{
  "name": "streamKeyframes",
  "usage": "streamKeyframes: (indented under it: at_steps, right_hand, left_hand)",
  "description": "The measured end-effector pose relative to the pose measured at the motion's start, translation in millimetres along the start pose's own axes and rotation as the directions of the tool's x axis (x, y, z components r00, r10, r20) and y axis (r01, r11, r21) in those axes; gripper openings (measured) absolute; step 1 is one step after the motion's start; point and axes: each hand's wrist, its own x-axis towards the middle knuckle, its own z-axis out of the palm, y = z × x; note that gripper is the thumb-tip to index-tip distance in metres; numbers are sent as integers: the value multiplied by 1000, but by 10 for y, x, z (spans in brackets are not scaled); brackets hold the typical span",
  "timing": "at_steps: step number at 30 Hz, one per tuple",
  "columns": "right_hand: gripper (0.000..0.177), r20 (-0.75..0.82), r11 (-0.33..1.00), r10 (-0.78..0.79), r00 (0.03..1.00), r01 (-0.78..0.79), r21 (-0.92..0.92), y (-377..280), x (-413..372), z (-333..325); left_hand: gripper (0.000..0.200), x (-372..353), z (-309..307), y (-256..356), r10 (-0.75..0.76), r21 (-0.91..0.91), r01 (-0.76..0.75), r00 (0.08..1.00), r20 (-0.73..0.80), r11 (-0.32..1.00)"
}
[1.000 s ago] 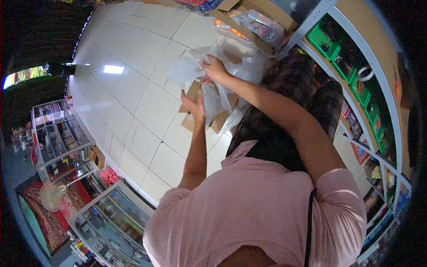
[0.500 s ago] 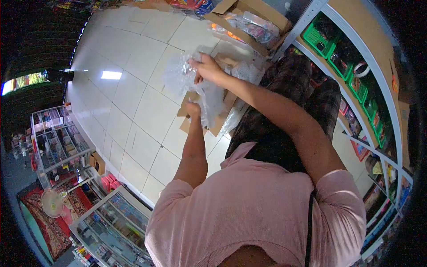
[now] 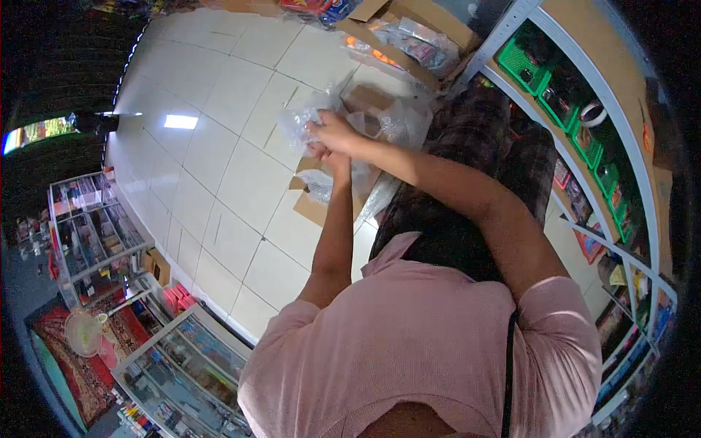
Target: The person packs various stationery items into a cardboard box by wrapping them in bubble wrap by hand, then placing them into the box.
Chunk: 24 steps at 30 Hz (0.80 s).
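Observation:
Crumpled clear bubble wrap [image 3: 299,125] is gathered between my two hands above the tiled floor. My right hand [image 3: 336,133] is closed on it, fingers curled round the bunch. Close under it, my left hand [image 3: 332,156] also grips the wrap, its fingers partly hidden. An open cardboard box [image 3: 309,209] sits just below and behind my hands, with more clear plastic wrapping [image 3: 315,184] inside. Beside my right forearm another heap of bubble wrap [image 3: 405,120] lies by a brown cardboard piece [image 3: 369,97]. Whatever the gathered wrap may contain cannot be made out.
A larger open carton [image 3: 431,22] holds plastic-wrapped goods at the top, with an orange-marked packet [image 3: 372,52] beside it. Metal shelving [image 3: 613,80] with green baskets [image 3: 522,66] stands at the right. Glass display cases [image 3: 182,365] line the lower left.
My left hand has moved up from the box to join my right hand. The bubble wrap that hung down over the box is now bunched up between both hands.

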Motion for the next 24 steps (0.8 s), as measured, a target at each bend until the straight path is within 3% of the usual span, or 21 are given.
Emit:
streamKeyframes:
  at_steps: [2, 5, 9, 10, 11, 13, 16, 18, 19, 20, 22, 24]
  right_hand:
    - [43, 13, 984, -81, 997, 82, -156, 90, 24, -23]
    - [47, -41, 995, -71, 997, 74, 62, -18, -24, -81]
    - [46, -68, 925, -272, 960, 281, 257, -404, 45, -270]
    - [45, -89, 900, -331, 939, 343, 268, -525, 42, -352]
    - [44, -107, 873, -386, 916, 400, 278, -647, 41, -441]
    - [44, -27, 874, -449, 893, 445, 195, -943, -29, -812]
    - [41, -185, 860, -507, 842, 509, -38, -1198, -189, -1337]
    - [39, -219, 837, -547, 808, 528, -144, -1114, -118, -1778]
    - [38, -243, 837, -546, 802, 511, -193, -984, -53, -1992]
    - [38, -264, 835, -547, 795, 494, -243, -895, -5, -2108]
    - [37, -344, 875, -484, 805, 454, -170, -830, -17, -2101]
    - [38, -372, 896, -437, 819, 433, -100, -712, 51, -2175]
  left_hand:
    - [92, 105, 195, -183, -82, -24, 82, 996, 31, 996]
    - [93, 112, 184, -127, -211, 68, 205, 974, 87, 976]
    - [94, 111, 88, -231, -373, 256, 315, 901, 222, 914]
    - [100, 98, 156, -410, -352, 283, 278, 900, 256, 918]
    - [111, 88, 275, -568, -428, 392, 313, 868, 252, 865]
    - [134, 48, 438, -727, -572, 598, 345, 784, 239, 723]
    - [144, -98, 342, -214, -697, 745, 302, 656, 290, 594]
    - [141, -288, 126, 290, -289, 534, 116, 923, 253, 838]
    - [140, -370, 101, 433, -63, 429, -21, 981, 182, 903]
    - [140, -389, 211, 466, 86, 393, -157, 977, 194, 906]
    - [138, -375, 528, 522, 374, 322, -419, 907, 195, 849]
    - [135, -397, 854, 595, 219, 222, -303, 916, 335, 927]
